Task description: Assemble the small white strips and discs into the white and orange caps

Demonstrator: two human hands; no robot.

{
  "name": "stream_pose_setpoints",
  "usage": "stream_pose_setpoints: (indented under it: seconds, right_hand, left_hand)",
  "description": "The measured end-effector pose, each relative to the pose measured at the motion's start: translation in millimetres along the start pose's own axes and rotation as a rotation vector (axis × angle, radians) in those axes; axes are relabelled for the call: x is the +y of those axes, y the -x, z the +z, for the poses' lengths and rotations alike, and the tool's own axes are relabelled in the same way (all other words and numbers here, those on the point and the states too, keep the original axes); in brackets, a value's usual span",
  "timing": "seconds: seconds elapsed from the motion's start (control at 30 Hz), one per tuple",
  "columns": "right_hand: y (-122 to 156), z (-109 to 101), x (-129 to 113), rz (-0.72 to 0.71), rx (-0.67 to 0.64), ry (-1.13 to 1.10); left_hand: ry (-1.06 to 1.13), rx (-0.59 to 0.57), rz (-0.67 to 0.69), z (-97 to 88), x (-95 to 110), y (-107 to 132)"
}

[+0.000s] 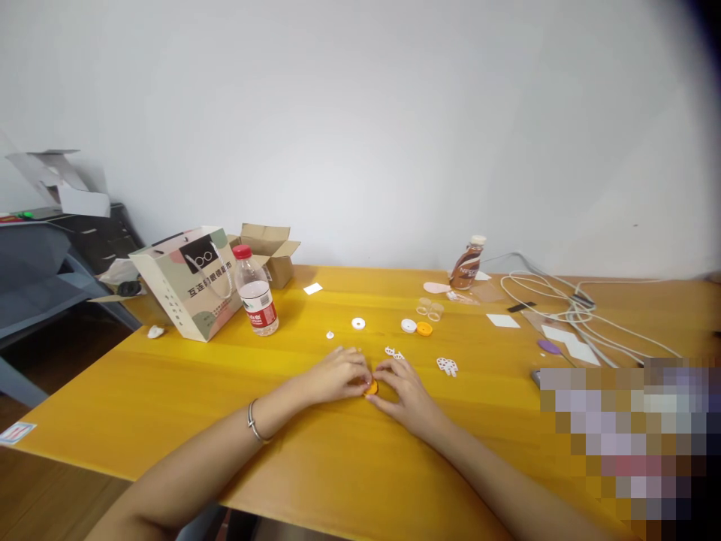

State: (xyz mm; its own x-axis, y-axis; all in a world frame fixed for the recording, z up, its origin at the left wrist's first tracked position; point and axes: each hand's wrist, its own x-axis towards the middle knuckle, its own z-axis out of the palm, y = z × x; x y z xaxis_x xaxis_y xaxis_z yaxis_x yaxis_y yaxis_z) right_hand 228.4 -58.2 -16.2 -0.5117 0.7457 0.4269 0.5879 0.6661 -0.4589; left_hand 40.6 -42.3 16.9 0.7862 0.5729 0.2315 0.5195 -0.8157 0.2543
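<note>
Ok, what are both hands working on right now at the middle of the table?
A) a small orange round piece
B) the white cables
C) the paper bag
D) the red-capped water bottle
A: the left hand and right hand meet over a small orange round piece on the yellow table; the water bottle stands apart, untouched.

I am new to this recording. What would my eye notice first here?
First, the two hands meeting at the table's middle: left hand and right hand pinch a small orange piece. Behind on the left stand a red-capped water bottle and a paper bag; white cables lie far right.
</note>
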Motion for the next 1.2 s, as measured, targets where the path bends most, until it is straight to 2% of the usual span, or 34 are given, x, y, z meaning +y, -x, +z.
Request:
stream_pose_setpoints:
  seconds: [0.17, 0.37, 0.43, 0.57, 0.67, 0.77, 1.0, 1.2]
  right_hand:
    - [-1, -3, -4, 0.014, 0.038, -0.147]
    - [-5, 4, -5, 0.259, -0.045, -0.845]
    - [-7, 4, -5, 0.352, -0.020, -0.948]
    - [-8, 2, -3, 0.490, 0.035, -0.946]
    - [-8, 0, -2, 0.523, 0.059, -0.929]
    - [-8, 0, -1, 0.521, 0.054, -0.917]
    - [-7, 0, 0, 0.530, 0.034, -0.914]
    - [-7, -1, 0, 0.536, 0.006, -0.943]
  left_hand:
    - [-0.065, 0.063, 0.010, -1.6, 3, 3]
    - [-0.008, 0.197, 0.001, -7.6, 5, 3]
    - [0.082, 0.211, -0.001, -10.6, 2, 3]
    - [0.249, 0.196, -0.077, -18.8, -22, 11]
    - [0.275, 0.086, -0.154, -22.7, -45, 20]
    - [0.275, 0.029, -0.167, -21.4, -61, 25]
    - [0.287, 0.025, -0.159, -11.5, -64, 21]
    - [0.018, 0.066, -0.124, -13.9, -61, 23]
